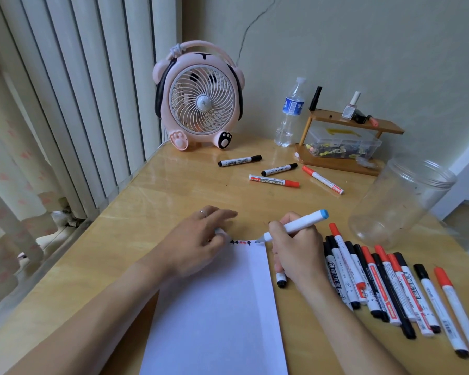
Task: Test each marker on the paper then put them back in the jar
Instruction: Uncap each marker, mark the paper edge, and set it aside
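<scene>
My right hand (295, 250) grips a white marker with a blue end (301, 223), its tip touching the top right corner of the white paper (214, 307). Small black and red test marks run along the paper's top edge. My left hand (201, 236) rests on the paper's top left corner, and something pale blue shows under its fingers. A clear plastic jar (401, 198) stands with nothing in it at the right. Several red and black markers (390, 288) lie in a row right of my right hand. Several more markers (274, 181) lie further back.
A pink fan (201, 98) stands at the back of the wooden table (152, 201). Right of it are a water bottle (290, 112) and a small wooden shelf (347, 142) with a plastic box and nail polish. A radiator and a curtain are at the left.
</scene>
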The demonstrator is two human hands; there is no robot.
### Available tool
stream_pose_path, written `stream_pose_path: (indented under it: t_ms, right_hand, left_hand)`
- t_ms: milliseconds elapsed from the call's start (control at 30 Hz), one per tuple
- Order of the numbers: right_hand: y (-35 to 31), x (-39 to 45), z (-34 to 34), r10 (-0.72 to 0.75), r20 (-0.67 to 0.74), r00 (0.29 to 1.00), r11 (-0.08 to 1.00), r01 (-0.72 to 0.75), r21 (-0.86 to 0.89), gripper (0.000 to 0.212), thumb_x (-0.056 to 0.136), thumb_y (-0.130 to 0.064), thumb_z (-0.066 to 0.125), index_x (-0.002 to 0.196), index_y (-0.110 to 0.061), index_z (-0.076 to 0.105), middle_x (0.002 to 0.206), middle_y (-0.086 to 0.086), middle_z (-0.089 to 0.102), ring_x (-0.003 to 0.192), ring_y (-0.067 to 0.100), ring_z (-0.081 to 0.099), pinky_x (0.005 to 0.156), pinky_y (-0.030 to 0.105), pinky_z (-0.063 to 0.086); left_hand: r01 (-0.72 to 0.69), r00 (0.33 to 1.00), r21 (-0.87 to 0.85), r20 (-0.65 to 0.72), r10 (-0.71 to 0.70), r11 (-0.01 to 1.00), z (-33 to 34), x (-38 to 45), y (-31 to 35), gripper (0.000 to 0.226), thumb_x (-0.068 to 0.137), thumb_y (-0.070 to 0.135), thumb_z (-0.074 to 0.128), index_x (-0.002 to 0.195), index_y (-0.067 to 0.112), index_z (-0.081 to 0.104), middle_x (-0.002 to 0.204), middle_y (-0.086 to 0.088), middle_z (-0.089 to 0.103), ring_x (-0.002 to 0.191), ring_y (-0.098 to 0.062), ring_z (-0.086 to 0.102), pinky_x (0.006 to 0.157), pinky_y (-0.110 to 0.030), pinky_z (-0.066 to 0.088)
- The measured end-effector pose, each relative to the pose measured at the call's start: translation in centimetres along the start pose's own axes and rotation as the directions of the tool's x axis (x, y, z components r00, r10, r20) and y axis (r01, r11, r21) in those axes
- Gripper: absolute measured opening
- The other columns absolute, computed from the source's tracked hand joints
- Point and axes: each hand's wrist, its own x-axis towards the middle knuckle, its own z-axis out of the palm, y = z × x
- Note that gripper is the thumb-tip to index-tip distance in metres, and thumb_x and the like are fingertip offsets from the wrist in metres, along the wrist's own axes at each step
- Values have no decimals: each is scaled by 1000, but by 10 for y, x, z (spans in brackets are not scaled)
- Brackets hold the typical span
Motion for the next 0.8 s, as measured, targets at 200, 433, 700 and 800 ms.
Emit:
stream_pose_path:
  t_ms: [200,433,700,800]
  right_hand:
    - [-2,-9,-3,-149,30,988,976,143,166,22,90,-11,61,71,-17,53,48,5,49,35,21,48,43,30,36]
    - [-9,-20,-2,-278,118,953,924,232,304,15,90,-19,60,82,-7,54,48,-2,49,34,18,45,41,23,33]
    - [-6,-20,-1,-226,263,938,951,155,267,15,99,-9,66,88,-17,60,52,4,55,40,17,49,39,25,35]
    - [-5,-16,-1,-170,274,947,943,76,323,10,97,-12,70,94,-15,60,55,12,57,38,20,48,38,25,36]
  left_hand:
    - [-92,981,125,-161,112,988,-2,2,-12,10,98,24,66,105,29,72,101,14,60,94,-7,56,78,-17,42]
    - [-123,965,22,-229,125,992,1,1,-2,6,99,24,65,102,28,68,95,19,56,89,-4,55,74,-23,47]
    - [-219,972,-162,-125,200,962,2,-5,11,19,101,10,59,106,27,59,93,11,66,88,-16,64,74,-40,53]
    - [-202,978,-253,-106,181,946,1,-7,11,17,99,12,65,105,26,58,91,11,69,85,-18,66,73,-44,53]
